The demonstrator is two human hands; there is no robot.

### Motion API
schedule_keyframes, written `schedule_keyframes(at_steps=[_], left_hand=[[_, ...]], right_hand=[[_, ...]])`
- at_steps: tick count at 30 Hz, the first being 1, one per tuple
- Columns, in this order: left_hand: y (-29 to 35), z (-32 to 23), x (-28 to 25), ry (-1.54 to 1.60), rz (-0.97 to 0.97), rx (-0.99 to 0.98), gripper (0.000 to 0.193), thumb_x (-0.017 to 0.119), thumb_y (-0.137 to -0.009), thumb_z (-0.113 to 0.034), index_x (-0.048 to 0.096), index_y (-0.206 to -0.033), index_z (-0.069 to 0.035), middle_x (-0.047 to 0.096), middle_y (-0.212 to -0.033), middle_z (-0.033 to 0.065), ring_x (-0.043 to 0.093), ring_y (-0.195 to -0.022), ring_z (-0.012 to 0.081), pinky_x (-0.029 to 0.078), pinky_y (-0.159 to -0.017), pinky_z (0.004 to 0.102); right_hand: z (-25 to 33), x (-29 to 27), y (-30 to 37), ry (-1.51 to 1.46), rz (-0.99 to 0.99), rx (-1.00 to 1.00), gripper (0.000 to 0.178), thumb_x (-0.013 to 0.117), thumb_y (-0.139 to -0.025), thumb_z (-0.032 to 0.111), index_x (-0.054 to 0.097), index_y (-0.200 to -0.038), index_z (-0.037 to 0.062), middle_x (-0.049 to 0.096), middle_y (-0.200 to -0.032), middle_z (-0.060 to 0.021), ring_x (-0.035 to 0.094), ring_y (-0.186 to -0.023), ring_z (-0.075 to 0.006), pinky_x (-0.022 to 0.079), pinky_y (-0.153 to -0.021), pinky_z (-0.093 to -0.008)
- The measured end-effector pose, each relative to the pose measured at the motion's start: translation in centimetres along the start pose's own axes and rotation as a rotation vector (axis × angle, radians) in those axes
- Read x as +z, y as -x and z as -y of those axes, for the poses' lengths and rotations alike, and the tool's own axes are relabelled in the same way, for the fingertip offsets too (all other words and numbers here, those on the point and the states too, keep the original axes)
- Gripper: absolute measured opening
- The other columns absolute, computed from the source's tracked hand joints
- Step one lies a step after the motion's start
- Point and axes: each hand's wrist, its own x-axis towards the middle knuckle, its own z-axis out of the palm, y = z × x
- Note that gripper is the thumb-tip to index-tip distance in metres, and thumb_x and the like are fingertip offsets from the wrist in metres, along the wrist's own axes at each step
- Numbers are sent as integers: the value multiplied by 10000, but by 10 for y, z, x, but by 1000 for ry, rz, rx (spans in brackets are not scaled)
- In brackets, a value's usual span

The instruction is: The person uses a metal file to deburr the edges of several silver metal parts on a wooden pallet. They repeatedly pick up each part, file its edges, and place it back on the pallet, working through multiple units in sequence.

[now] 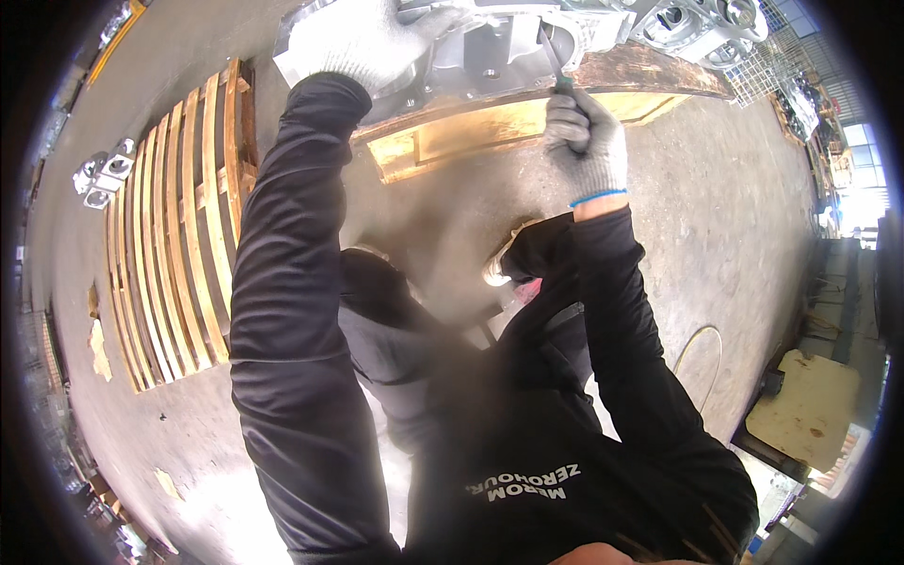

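Note:
A large silver metal casting [476,61] lies at the top edge of the view, on a wooden support [508,127]. My left hand [363,42], in a pale knit glove, rests on the casting's left part. Its thumb side is stretched out along the metal, and some fingers run out of view. My right hand [586,137], gloved with a blue cuff edge, is closed around the dark green handle of a knife-like tool [550,55]. The narrow pointed blade reaches into or over a rounded recess of the casting; contact cannot be made out.
More silver castings [702,28] stand at the upper right beside a wire mesh basket [753,75]. A slatted wooden pallet [179,231] lies on the left floor, with a small casting [105,172] at its edge. A hose loop [699,363] and a cream seat-like pad [802,407] are at right.

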Motion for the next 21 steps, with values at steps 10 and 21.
schedule_keyframes(at_steps=[10,21], left_hand=[[19,-1,33,-44,0,-572,164,675,-898,-257,740,-889,-106,723,-837,119,733,-763,332,564,-676,456],[13,-4,21,7,34,-576,262,674,-927,-326,762,-1055,-115,765,-968,138,750,-891,347,589,-803,453]], right_hand=[[-15,-55,15,1146,-289,-605,573,790,-916,26,597,-1453,-30,703,-973,-49,659,-758,-111,554,-660,-251],[-20,-72,7,500,32,-127,360,582,-1107,331,638,-1363,84,696,-1030,-60,631,-798,-165,528,-680,-271]])
